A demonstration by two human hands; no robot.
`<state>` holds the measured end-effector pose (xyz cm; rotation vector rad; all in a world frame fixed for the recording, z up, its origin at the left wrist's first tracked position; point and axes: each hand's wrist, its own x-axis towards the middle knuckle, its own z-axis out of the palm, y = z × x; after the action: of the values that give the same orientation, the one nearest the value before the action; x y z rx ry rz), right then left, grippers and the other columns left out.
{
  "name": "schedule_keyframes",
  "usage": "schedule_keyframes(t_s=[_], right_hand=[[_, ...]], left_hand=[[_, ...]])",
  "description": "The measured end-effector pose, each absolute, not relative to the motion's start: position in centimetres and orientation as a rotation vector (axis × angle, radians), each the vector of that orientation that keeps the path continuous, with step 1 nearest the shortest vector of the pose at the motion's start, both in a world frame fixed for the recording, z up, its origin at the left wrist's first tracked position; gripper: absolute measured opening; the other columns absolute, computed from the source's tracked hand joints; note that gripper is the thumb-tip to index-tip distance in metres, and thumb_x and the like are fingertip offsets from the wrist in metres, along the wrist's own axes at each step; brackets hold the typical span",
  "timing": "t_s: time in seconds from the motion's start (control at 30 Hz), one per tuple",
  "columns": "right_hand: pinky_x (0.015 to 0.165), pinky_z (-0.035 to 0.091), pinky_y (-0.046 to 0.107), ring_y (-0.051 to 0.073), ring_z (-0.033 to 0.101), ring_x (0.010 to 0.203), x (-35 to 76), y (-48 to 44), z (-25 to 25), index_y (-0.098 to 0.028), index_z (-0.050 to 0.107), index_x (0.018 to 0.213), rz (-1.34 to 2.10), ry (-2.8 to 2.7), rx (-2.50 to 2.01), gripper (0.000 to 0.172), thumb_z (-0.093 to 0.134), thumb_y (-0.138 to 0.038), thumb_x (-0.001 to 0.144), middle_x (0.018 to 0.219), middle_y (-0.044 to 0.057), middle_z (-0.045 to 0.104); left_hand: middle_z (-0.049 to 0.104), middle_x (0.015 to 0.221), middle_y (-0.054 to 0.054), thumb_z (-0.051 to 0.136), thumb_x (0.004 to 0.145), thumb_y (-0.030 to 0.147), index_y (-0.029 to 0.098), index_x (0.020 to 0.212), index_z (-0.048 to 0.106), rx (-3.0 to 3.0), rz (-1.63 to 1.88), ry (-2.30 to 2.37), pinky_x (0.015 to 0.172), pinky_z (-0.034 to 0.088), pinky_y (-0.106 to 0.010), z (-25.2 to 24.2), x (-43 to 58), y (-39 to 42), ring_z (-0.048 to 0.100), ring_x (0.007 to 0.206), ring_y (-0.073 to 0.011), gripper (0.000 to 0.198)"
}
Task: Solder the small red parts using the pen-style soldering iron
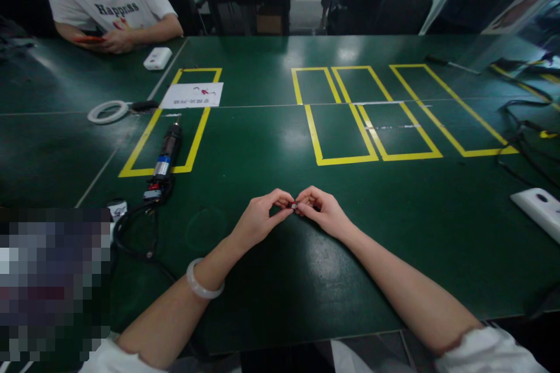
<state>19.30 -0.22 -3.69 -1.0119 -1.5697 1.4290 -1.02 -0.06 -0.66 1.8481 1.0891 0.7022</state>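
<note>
Between the fingertips of both hands is a tiny red, dark and silvery part (293, 206), too small to name. My left hand (262, 218) pinches it from the left, thumb below and index finger above. From the right, my right hand (326, 214) closes its thumb and fingers on the same piece. Both hands are just above the green tabletop (262, 157), near its front edge. To the left lies a corded electric screwdriver (165, 151), its bit pointing away from me. Behind it, a white card (192, 95) carries small red and dark pieces.
Yellow tape frames (345, 160) mark the table. A ring of white tape (108, 111) and a white box (157, 58) are at left; a power strip (540, 210), cables (525, 128) and a screwdriver (452, 63) at right. A person (114, 11) sits opposite, at left.
</note>
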Motion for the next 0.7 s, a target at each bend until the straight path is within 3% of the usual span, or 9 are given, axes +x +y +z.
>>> schedule_keyframes(t_s=[0.13, 0.47, 0.6, 0.7], right_hand=[[0.065, 0.048, 0.026, 0.012, 0.060, 0.070, 19.2, -0.3, -3.7, -0.019, 0.057, 0.101, 1.399, -1.600, -0.990, 0.025, 0.069, -0.031, 0.083, 0.085, 0.002, 0.067], [0.060, 0.045, 0.025, 0.011, 0.055, 0.064, 19.5, -0.2, -3.4, -0.019, 0.062, 0.096, 1.243, -1.683, -1.056, 0.015, 0.065, -0.029, 0.084, 0.077, 0.000, 0.061], [0.059, 0.043, 0.025, 0.011, 0.051, 0.061, 19.6, -0.1, -3.3, -0.018, 0.062, 0.097, 1.258, -1.665, -1.086, 0.017, 0.066, -0.027, 0.084, 0.074, -0.001, 0.058], [0.058, 0.043, 0.024, 0.011, 0.050, 0.061, 19.5, -0.1, -3.1, -0.018, 0.062, 0.096, 1.274, -1.671, -1.095, 0.016, 0.065, -0.026, 0.083, 0.074, -0.001, 0.058]], left_hand=[[0.070, 0.097, -0.003, 0.057, 0.090, 0.036, 0.018, 0.102, 0.062, 1.865, 0.685, 1.117, 0.087, 0.052, -0.029, -0.5, -1.1, -0.1, 0.066, 0.091, -0.0152, 0.022], [0.068, 0.104, -0.005, 0.050, 0.092, 0.044, 0.020, 0.106, 0.061, 2.042, 0.555, 1.178, 0.089, 0.050, -0.032, 0.7, -2.9, 1.1, 0.065, 0.096, -0.0178, 0.030], [0.058, 0.128, -0.009, 0.049, 0.091, 0.047, 0.019, 0.124, 0.055, 2.312, 0.545, 1.617, 0.103, 0.042, -0.040, 1.9, -8.6, 3.2, 0.054, 0.119, -0.0247, 0.044], [0.044, 0.142, -0.020, 0.055, 0.085, 0.048, 0.009, 0.137, 0.043, 2.323, 0.378, 2.145, 0.108, 0.036, -0.052, 1.9, -15.5, 4.4, 0.043, 0.130, -0.0365, 0.066]])
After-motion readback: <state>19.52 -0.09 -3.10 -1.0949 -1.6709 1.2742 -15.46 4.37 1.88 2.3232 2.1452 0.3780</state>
